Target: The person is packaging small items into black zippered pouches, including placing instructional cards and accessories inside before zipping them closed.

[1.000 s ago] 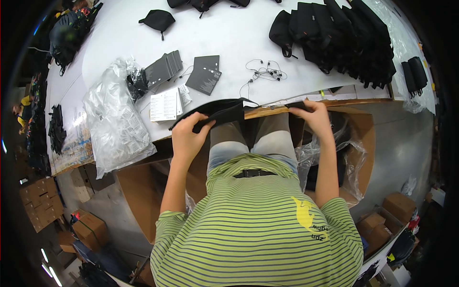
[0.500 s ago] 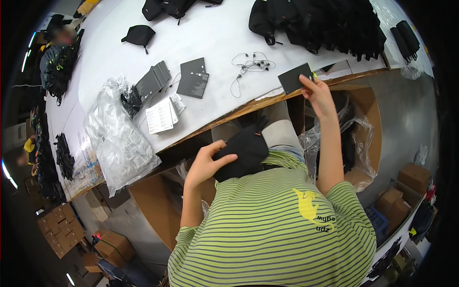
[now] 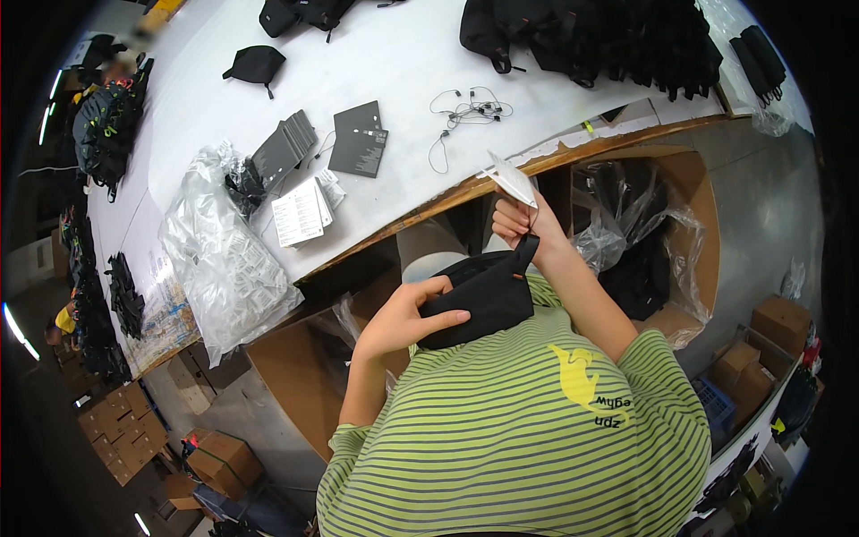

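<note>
My left hand [image 3: 403, 315] is closed on a small black pouch [image 3: 488, 304] in front of my shirt, thumb across its near face. A short black loop [image 3: 526, 255] sticks up from the pouch's right end. Just above that loop, my right hand [image 3: 530, 224] is closed, with curled fingers, and holds hang tags [image 3: 513, 183] whose pale side shows. A thin cord seems to run from the tags toward the loop; whether it is tied there I cannot tell. Dark cards [image 3: 361, 139] and loose black strings with small clips [image 3: 470, 109] lie on the table ahead.
A white table [image 3: 376, 224] with a wooden edge spans the front. It bears a stack of white cards [image 3: 297, 217], fanned dark cards [image 3: 284, 146], a clear plastic bag [image 3: 219, 268] and a pile of black pouches [image 3: 599, 40]. Below stand open cardboard boxes [image 3: 693, 224], one plastic-lined.
My right hand has come from the table edge down and left to the pouch's loop; the card has turned from dark to pale side. The pouch has shifted slightly right in my left hand.
</note>
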`<state>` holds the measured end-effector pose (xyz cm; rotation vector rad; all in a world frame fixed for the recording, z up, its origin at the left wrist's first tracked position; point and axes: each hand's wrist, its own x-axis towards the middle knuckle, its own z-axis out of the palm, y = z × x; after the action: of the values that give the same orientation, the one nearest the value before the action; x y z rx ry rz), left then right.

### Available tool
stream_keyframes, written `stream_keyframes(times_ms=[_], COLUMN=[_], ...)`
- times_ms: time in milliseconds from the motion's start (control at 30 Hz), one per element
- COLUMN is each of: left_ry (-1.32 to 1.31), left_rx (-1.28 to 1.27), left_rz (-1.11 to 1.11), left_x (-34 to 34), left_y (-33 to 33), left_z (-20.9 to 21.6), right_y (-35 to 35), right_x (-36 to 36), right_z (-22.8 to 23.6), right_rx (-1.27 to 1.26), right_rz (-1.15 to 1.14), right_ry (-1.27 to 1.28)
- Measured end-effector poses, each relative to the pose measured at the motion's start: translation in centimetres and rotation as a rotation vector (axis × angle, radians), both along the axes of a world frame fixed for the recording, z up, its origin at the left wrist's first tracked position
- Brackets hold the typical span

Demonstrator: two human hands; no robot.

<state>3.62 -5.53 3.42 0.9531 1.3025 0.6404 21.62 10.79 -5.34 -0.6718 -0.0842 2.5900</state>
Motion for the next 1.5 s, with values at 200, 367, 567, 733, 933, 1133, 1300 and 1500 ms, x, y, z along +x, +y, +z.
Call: stream_keyframes(times_ms=[200, 367, 567, 733, 933, 1133, 1300, 1500], left_ry=[0.409, 0.767, 0.878, 0.67, 0.723, 1.274, 0.706, 1.209], left_rx=[0.175, 0.458, 0.91, 0.418, 0.585, 0.098, -0.1, -0.302], left_rz=[0.008, 0.002, -0.109, -0.239, 0.715, 1.511, 1.015, 0.64], left_x=[-0.2, -0.4, -0.2, -2.2, -12.7, -38.8, -41.7, -43.2], left_y=[1.5, 2.3, 4.0, 2.8, 2.2, -11.6, -8.8, -6.5], left_z=[1.4, -0.3, -0.5, -0.8, -5.9, -9.6, -11.5, -13.7], right_y=[3.8, 2.2, 0.1, -0.3, -1.6, -2.5, -3.5, -5.0], right_x=[-0.2, -1.0, -1.2, -0.7, 0.0, -0.4, -1.2, -2.9], right_z=[2.8, 7.9, 7.9, 8.3, 8.2, 9.1, 8.9, 9.0], right_rx=[0.82, 1.3, 1.933, 1.672, 1.719, 1.641, 1.64, 1.597], right_rz=[-0.367, 0.206, 0.738, 0.84, 0.965, 0.875, 0.914, 0.881], right_ry=[-0.762, -0.772, -0.819, -0.629, -0.677, -0.704, -0.847, -0.861])
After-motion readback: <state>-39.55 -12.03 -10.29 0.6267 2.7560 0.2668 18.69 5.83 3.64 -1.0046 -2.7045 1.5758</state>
